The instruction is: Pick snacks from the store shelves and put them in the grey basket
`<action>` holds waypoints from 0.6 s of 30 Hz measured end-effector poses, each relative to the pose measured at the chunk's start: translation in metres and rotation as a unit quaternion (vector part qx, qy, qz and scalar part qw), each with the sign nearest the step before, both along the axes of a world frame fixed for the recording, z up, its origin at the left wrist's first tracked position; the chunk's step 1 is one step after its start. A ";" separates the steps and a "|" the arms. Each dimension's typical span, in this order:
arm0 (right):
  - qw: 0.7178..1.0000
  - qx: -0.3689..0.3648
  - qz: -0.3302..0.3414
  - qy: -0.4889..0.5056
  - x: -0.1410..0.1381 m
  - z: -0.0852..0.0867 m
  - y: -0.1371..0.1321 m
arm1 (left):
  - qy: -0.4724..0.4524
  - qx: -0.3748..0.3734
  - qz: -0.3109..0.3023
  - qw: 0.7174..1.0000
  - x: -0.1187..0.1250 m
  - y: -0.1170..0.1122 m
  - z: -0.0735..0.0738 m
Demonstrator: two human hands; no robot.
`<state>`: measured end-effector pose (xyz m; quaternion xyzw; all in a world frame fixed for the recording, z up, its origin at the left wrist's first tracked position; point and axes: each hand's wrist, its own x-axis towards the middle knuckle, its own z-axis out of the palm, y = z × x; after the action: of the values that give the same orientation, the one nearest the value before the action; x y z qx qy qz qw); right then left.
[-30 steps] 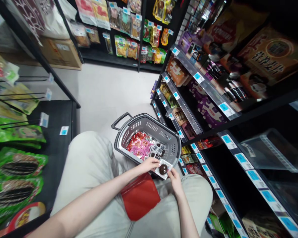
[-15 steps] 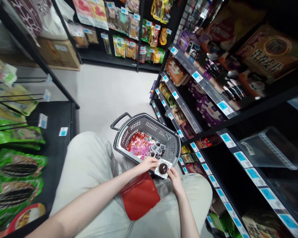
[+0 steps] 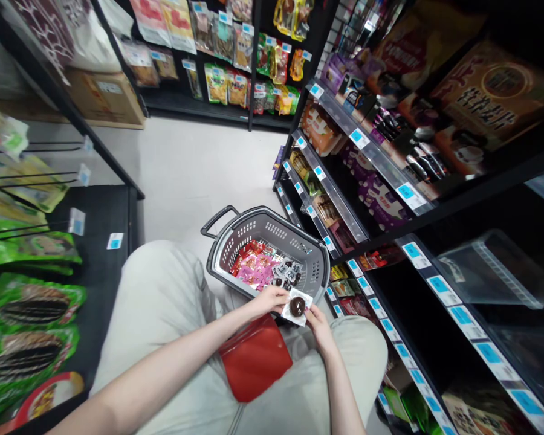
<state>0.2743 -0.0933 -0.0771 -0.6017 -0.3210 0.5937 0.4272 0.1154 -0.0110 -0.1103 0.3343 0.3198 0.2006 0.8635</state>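
Between my two hands is a small clear-and-white packet [image 3: 297, 307] with a round, dark brown piece inside. My left hand [image 3: 271, 301] pinches its left edge, and my right hand [image 3: 316, 320] grips its right edge. The packet is held over the near rim of a grey shopping basket [image 3: 276, 229]. Inside the basket lie pink packets [image 3: 256, 270], red packets [image 3: 249, 251] and several clear packets with dark pieces [image 3: 288, 273]. Below my left wrist, a red object [image 3: 256, 359] with a smooth surface sits between my legs; its kind I cannot tell.
On the right rise dark shelves [image 3: 367, 223] with price tags, bags and a clear plastic bin [image 3: 494, 272]. Green snack bags [image 3: 31, 308] fill the left rack. A cardboard box [image 3: 104, 96] and hanging snack packs [image 3: 226, 84] are at the back, beyond the pale floor [image 3: 181, 163].
Almost nothing differs. The packet and both hands have stayed in place, apart from a very slight shift of the packet; the whole view has drifted a few pixels.
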 end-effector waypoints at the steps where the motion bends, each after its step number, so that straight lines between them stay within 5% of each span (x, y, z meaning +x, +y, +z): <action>1: 1.000 0.003 0.002 -0.008 0.000 0.001 0.000 | -0.001 0.000 0.001 1.000 0.000 0.000 0.000; 18: 0.998 0.032 0.028 -0.043 0.003 0.005 -0.002 | -0.033 -0.009 0.005 0.999 0.000 0.001 0.002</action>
<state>0.2772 -0.0953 -0.0725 -0.6035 -0.3741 0.5686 0.4155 0.1155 -0.0103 -0.1081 0.3182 0.2950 0.2129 0.8754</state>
